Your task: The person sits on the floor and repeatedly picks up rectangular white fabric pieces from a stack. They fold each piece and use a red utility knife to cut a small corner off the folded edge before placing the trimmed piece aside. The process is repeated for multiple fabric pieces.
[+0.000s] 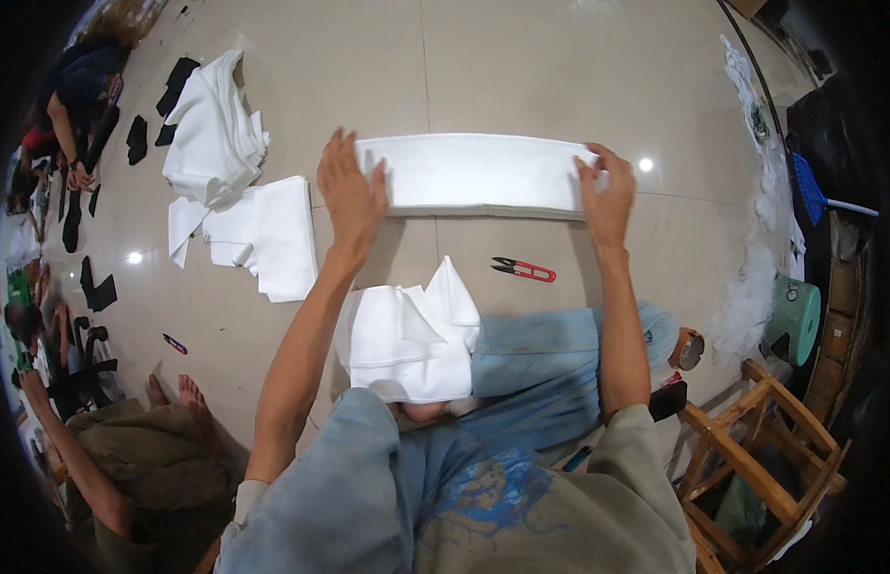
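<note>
White cloth lies in several heaps on a glossy beige tiled floor (521, 57). At the far left other people sit on the floor among scattered black fabric pieces (137, 139); one of them, in olive clothing, has bare feet (182, 392) just beside the wearer's knee. Next comes a loose heap of white fabric (215, 124), and below it a neater stack of folded white fabric (273, 234).

The left hand (351, 191) lies flat, fingers spread, pressing the left end of a long folded white cloth strip (478, 172). That strip rests on the floor straight ahead of the person, its long axis running left to right, with layered edges showing along its near side. The right hand (605, 196) presses down on its right end, fingers extended rather than clenched.

Nearer the body, a small pile of folded white pieces (411, 340) sits on the lap, over light blue trousers (540, 359). Red-handled thread snips (524, 271) lie on the tiles between strip and lap, blades pointing left.

To the right are fluffy white stuffing (760, 258), a green roll (794, 320), a blue brush (813, 191) and a wooden chair (760, 450).
</note>
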`<act>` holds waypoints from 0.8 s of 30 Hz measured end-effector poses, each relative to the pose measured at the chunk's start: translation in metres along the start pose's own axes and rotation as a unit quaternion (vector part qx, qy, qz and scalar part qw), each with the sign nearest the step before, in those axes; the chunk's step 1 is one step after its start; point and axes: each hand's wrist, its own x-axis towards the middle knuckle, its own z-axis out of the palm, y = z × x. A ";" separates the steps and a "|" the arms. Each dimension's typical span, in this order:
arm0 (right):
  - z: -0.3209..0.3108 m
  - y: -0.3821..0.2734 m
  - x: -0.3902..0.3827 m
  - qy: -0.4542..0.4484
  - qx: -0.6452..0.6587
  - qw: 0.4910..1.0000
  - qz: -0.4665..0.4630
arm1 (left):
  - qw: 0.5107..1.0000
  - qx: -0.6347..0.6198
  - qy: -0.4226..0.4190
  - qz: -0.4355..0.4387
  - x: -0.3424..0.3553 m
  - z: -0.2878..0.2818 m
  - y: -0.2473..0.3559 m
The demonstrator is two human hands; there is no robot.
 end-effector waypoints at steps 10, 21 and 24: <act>0.042 -0.055 -0.001 -0.026 0.116 0.993 0.002 | 0.985 0.070 -0.157 0.023 -0.021 0.030 0.004; 0.010 -0.136 -0.180 -0.410 0.377 0.808 0.194 | 0.977 -0.185 -0.102 -0.019 -0.109 -0.079 0.014; 0.020 -0.170 -0.199 -0.399 0.277 0.873 -0.036 | 0.974 -0.159 -0.155 -0.048 -0.151 -0.096 0.011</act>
